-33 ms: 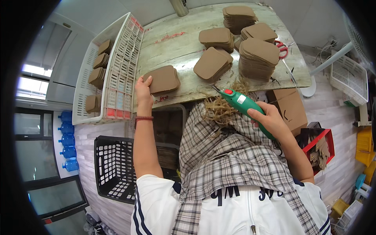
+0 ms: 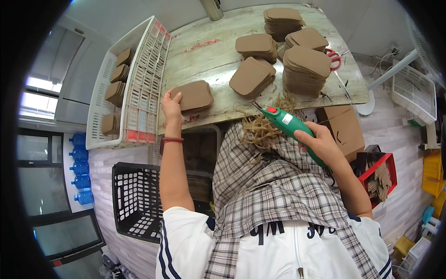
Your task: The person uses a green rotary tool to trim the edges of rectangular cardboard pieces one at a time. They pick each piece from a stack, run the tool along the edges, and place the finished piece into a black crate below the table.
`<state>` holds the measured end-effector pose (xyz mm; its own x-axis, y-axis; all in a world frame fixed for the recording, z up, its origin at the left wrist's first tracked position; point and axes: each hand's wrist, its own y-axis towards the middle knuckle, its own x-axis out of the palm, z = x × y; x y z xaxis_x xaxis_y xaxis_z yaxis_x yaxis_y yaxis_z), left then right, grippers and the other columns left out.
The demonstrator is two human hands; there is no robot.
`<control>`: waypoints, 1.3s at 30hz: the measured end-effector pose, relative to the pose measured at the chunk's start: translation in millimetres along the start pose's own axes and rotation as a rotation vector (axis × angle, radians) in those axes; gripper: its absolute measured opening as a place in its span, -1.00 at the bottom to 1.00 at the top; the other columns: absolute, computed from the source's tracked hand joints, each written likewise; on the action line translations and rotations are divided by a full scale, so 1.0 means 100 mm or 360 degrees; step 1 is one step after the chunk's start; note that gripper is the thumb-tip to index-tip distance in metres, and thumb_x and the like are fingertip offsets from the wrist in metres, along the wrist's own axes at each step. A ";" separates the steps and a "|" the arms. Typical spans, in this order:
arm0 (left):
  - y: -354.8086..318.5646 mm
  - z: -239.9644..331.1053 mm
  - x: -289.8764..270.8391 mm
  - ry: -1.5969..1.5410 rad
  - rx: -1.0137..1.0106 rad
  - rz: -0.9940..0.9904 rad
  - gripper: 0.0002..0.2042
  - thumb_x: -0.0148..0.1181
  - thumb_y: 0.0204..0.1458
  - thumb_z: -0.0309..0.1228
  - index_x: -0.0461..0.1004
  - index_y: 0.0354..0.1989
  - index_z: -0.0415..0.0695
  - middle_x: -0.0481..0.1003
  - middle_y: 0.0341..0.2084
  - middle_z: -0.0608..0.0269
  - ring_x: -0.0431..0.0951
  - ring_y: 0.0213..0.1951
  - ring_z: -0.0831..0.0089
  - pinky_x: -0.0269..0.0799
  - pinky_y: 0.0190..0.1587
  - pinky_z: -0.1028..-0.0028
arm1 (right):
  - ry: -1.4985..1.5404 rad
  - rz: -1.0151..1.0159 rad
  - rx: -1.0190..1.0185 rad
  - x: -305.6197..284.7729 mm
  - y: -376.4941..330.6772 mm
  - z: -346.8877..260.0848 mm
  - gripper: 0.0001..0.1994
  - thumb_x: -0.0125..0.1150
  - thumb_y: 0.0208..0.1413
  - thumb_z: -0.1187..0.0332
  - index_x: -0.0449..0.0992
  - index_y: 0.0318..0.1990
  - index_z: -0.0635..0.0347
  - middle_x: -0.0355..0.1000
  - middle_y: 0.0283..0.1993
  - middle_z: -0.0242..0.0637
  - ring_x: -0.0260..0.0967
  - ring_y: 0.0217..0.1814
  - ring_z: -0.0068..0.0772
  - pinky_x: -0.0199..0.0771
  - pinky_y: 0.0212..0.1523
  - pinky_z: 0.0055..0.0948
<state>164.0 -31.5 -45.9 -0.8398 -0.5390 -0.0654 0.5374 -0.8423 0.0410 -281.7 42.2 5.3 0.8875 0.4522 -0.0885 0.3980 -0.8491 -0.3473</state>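
At the table's near left edge, my left hand (image 2: 172,109) grips a stack of brown rounded-corner pieces (image 2: 195,95), thumb on top. Its other fingers are partly hidden at the stack's side. In my right hand (image 2: 321,142) is a green handheld power tool (image 2: 288,124) with a red button and a narrow, pronged tip. That tip points at the table edge, near a tangle of tan fibre strands (image 2: 260,130) over my lap. Just beyond the tip lies another brown stack (image 2: 251,76), apart from the tool.
Several taller brown stacks (image 2: 306,69) and red-handled scissors (image 2: 333,59) occupy the table's right. A white plastic crate (image 2: 144,88) with brown stacks borders its left. Below are a black basket (image 2: 137,200), a cardboard box (image 2: 341,130) and a red-rimmed bin (image 2: 391,172).
My left hand and the stack it grips have shifted very slightly downward in the picture. My right hand and the green tool stay almost in place.
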 end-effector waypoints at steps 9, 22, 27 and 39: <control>-0.40 -0.02 1.39 0.1797 0.1172 -0.0312 -0.40 0.15 0.02 -0.04 0.33 0.15 -0.19 0.16 0.24 -0.08 -0.09 0.35 0.00 -0.25 0.33 -0.01 | 0.0065 0.0216 -0.0063 -0.06 -0.10 0.10 -0.68 0.23 0.11 0.19 0.47 -0.27 0.35 0.37 -0.51 -0.39 0.29 -0.54 -0.66 0.35 -0.49 -0.57; -0.65 0.16 1.57 0.0340 0.0200 -0.0436 -0.72 0.33 -0.11 -0.50 0.33 -0.29 -0.20 0.48 -0.21 0.21 0.46 -0.17 0.33 0.38 -0.07 0.36 | 0.0165 0.0301 -0.0127 -0.06 -0.10 0.10 -0.70 0.21 0.13 0.21 0.47 -0.25 0.34 0.36 -0.54 -0.40 0.28 -0.53 -0.67 0.33 -0.50 -0.58; -1.07 0.48 1.72 -0.1241 -0.0192 -0.0373 -0.75 0.13 0.05 -0.65 0.32 -0.09 -0.22 0.47 -0.15 0.18 0.49 -0.12 0.38 0.43 0.00 0.42 | 0.0131 0.0439 -0.0205 0.00 -0.10 -0.03 -0.68 0.22 0.12 0.20 0.48 -0.20 0.34 0.36 -0.54 -0.42 0.27 -0.54 -0.68 0.32 -0.50 -0.60; -1.22 0.40 1.99 -0.2137 -0.0554 -0.0288 -0.61 0.13 0.06 -0.61 0.28 0.09 -0.24 0.40 0.02 0.10 0.38 0.10 0.20 0.31 0.21 0.19 | 0.0206 0.0489 -0.0285 0.11 -0.08 -0.18 -0.69 0.22 0.12 0.21 0.49 -0.21 0.34 0.37 -0.53 -0.44 0.26 -0.55 -0.70 0.29 -0.51 -0.65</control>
<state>-71.7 -36.1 -24.4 -0.2239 -0.1799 0.9579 0.2398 -0.9628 -0.1247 -271.3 49.5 23.7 0.9892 0.1405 -0.0406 0.1328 -0.9792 -0.1532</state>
